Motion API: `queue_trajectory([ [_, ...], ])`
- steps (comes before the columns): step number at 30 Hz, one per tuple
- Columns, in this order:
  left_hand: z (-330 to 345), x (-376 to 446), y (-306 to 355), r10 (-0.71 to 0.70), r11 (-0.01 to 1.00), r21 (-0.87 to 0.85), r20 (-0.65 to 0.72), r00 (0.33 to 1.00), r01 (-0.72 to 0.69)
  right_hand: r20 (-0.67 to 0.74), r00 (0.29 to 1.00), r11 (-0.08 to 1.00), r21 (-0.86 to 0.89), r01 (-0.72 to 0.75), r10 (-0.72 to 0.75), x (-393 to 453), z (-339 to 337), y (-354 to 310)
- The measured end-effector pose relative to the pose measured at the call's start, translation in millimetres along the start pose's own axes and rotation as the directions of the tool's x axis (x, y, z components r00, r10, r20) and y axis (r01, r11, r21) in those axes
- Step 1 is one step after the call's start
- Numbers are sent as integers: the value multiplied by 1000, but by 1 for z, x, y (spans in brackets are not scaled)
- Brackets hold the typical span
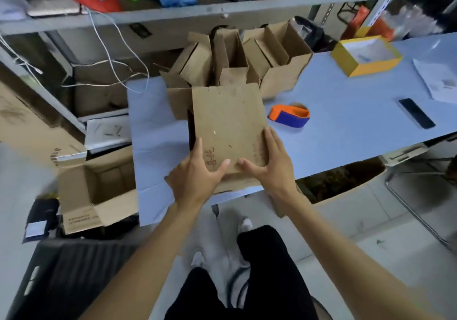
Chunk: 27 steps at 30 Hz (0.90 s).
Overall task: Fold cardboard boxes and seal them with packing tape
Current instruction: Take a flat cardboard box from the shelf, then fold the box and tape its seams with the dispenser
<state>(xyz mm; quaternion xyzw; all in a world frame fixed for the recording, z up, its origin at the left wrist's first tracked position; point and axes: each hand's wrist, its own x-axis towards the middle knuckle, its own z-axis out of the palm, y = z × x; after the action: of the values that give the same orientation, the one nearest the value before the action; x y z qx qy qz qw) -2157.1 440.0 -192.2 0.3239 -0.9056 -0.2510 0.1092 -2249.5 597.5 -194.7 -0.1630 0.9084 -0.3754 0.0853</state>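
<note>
A brown cardboard box (226, 119) lies at the near edge of the pale blue table (346, 111), its broad face up and a flap sticking out at its far left. My left hand (197, 176) grips its near left corner, thumb on top. My right hand (269, 163) holds the near right edge, fingers along the side and thumb pressed on the face. An orange and blue tape dispenser (289, 115) rests on the table just right of the box, apart from both hands.
Several open folded boxes (247, 59) stand behind the held one. A yellow tray (366, 56), papers (437, 79) and a black remote (416, 113) lie at the right. An open carton (96, 191) sits on the floor at the left; shelves run behind.
</note>
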Motion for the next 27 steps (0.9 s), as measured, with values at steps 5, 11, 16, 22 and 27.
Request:
queue_trajectory([
  [5, 57, 22, 25, -97, 995, 18, -118, 988, 100, 85, 992, 995, 30, 90, -92, 61, 1, 52],
  [11, 123, 17, 40, -144, 984, 62, -253, 957, 164, 155, 972, 984, 40, 171, -175, 91, 7, 111],
  [16, 149, 19, 31, -108, 961, 200, -370, 923, 192, 96, 928, 933, 49, 357, -360, 99, 11, 127],
  [22, 161, 6, 35, -88, 930, 305, -357, 930, 205, 125, 908, 896, 262, 358, -400, 90, 1, 146],
  [27, 166, -3, 52, 156, 955, 295, -367, 917, -44, 162, 896, 909, 129, 397, -414, 84, -8, 140],
])
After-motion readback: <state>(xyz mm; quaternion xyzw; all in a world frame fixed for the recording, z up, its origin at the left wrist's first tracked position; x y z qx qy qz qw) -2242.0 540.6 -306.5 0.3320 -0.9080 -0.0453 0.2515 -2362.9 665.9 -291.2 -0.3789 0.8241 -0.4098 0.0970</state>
